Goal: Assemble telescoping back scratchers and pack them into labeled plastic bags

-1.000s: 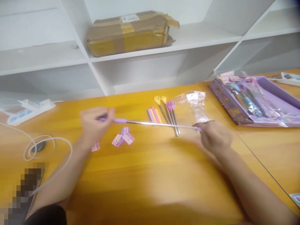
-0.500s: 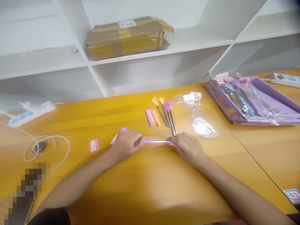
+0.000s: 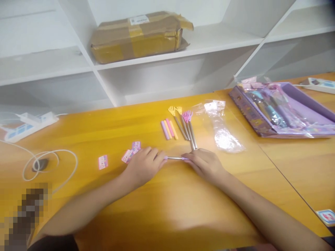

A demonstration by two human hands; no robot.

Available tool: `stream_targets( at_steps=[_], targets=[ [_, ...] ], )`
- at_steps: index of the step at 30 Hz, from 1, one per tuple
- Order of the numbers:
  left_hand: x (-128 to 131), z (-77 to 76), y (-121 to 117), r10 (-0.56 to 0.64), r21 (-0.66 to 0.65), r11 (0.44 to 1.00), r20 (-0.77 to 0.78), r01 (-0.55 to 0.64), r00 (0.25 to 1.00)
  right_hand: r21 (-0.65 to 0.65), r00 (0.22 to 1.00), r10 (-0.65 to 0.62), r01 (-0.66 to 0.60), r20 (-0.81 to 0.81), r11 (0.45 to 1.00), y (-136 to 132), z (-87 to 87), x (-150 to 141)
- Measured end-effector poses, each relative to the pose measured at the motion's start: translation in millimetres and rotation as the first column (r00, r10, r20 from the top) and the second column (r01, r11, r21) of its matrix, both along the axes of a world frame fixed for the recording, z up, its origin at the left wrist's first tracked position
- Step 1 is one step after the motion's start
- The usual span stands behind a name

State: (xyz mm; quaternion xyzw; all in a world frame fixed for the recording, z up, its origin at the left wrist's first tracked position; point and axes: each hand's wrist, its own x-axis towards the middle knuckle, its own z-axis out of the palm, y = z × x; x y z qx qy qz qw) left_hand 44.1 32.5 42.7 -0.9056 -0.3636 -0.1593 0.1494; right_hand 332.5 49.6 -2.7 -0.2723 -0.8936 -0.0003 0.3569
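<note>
At the far left, a white power strip (image 3: 31,127) with pale blue socket faces lies on the wooden table (image 3: 117,216), near a looped white cable (image 3: 76,167). One small pink-edged card (image 3: 103,162) sits apart from a cluster of similar cards (image 3: 127,156) beside the left hand; their print is too small to read. Above, on the white shelf (image 3: 209,38), a taped carton (image 3: 136,42) bears a white label (image 3: 139,20), its line of print illegible. The left hand (image 3: 143,165) is closed, fingers curled around the lilac grip at one end of a slim metal rod (image 3: 174,158). The rod runs crosswise, nearly level, the short bare metal length between both hands; neither hand is clearly nearer, since each has an end. The right hand (image 3: 208,165) pinches the other lilac end between thumb and fingers, nearly shut. Just beyond the rod lie pastel tubes (image 3: 167,129) and hand-headed metal sticks (image 3: 183,123), yellow and purple-pink, the lowest tips near the right hand. Further right are a clear plastic wrapper (image 3: 226,139), a purple display box (image 3: 300,104) holding wrapped items, its side lettering unreadable, and a blue-bordered sticker (image 3: 326,217).
</note>
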Motion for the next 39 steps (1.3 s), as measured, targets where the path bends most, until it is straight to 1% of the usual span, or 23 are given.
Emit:
stream_targets(
  at_steps=[4, 6, 8, 12, 15, 18, 21, 23, 25, 27, 28, 29, 30, 31, 33, 34, 35, 36, 38, 39],
  targets=[
    [-8, 2.0, 6, 0.061, -0.025, 0.998, -0.010, -0.061, 0.998, -0.017, 1.000, -0.029, 0.029, -0.010, 0.999, 2, -2.6, 1],
    [-11, 4.4, 9, 0.066, -0.027, 0.997, -0.012, -0.067, 0.998, -0.036, 0.998, -0.055, 0.054, -0.025, 0.998, 4, -3.3, 2],
    [-12, 6.7, 10, 0.041, -0.007, 0.999, -0.002, -0.041, 0.999, -0.057, 0.998, -0.055, 0.053, -0.035, 0.997, 6, -2.8, 4],
    [-9, 9.5, 6, -0.036, 0.059, 0.998, 0.016, 0.035, 0.999, -0.107, 0.999, 0.017, -0.022, -0.050, 0.994, 7, -0.9, 7],
    [-10, 9.0, 5, -0.083, 0.056, 0.995, 0.016, 0.082, 0.996, -0.119, 0.997, 0.062, -0.068, -0.055, 0.991, 6, -0.6, 7],
    [-15, 6.4, 8, -0.094, 0.004, 0.996, 0.035, 0.094, 0.995, -0.085, 0.997, 0.059, -0.062, -0.042, 0.994, 5, 1.2, 4],
    [-20, 4.6, 15, -0.094, -0.048, 0.994, 0.075, 0.098, 0.993, -0.018, 1.000, 0.015, -0.015, -0.006, 1.000, 5, 5.9, 0],
    [-26, 6.5, 22, -0.096, -0.071, 0.992, 0.096, 0.103, 0.991, 0.030, 1.000, -0.011, 0.011, 0.009, 0.999, 8, 8.9, 2],
    [-40, 13.1, 34, -0.092, -0.088, 0.991, 0.090, 0.100, 0.992, 0.080, 0.999, -0.048, 0.047, 0.009, 0.996, 16, 9.9, 16],
    [-66, 25.1, 50, -0.067, -0.106, 0.992, 0.071, 0.075, 0.995, 0.136, 0.990, -0.144, 0.142, 0.000, 0.980, 30, 8.4, 44],
    [-83, 32.7, 58, -0.013, -0.091, 0.996, 0.084, 0.021, 0.996, 0.159, 0.974, -0.227, 0.226, -0.010, 0.961, 38, 7.0, 63],
    [-103, 40.9, 66, 0.022, -0.071, 0.997, 0.104, -0.015, 0.994, 0.185, 0.940, -0.341, 0.338, -0.021, 0.923, 48, 5.3, 84],
    [-124, 49.2, 73, 0.081, -0.063, 0.995, 0.123, -0.074, 0.989, 0.213, 0.888, -0.454, 0.458, -0.071, 0.863, 58, 3.7, 107],
    [-145, 56.9, 79, 0.123, -0.047, 0.992, 0.139, -0.118, 0.983, 0.196, 0.839, -0.536, 0.544, -0.098, 0.816, 68, 2.1, 130],
    [-181, 68.9, 89, 0.183, -0.006, 0.983, 0.148, -0.184, 0.972, 0.080, 0.730, -0.657, 0.678, -0.189, 0.731, 85, -0.6, 170],
    [-194, 72.7, 91, 0.196, 0.013, 0.980, 0.156, -0.200, 0.968, 0.007, 0.674, -0.713, 0.728, -0.195, 0.686, 92, -1.9, 187],
    [-203, 75.0, 93, 0.189, 0.036, 0.980, 0.171, -0.197, 0.967, -0.069, 0.623, -0.763, 0.765, -0.171, 0.641, 96, -3.3, 199],
    [-207, 75.8, 93, 0.209, 0.030, 0.976, 0.180, -0.218, 0.961, -0.120, 0.580, -0.801, 0.793, -0.152, 0.597, 100, -5.0, 209],
    [-207, 74.3, 91, 0.230, 0.036, 0.970, 0.193, -0.242, 0.954, -0.175, 0.513, -0.849, 0.831, -0.125, 0.528, 103, -9.9, 220],
    [-204, 72.9, 89, 0.229, 0.038, 0.970, 0.185, -0.240, 0.956, -0.186, 0.493, -0.861, 0.841, -0.127, 0.508, 104, -13.3, 223]
  ],
)
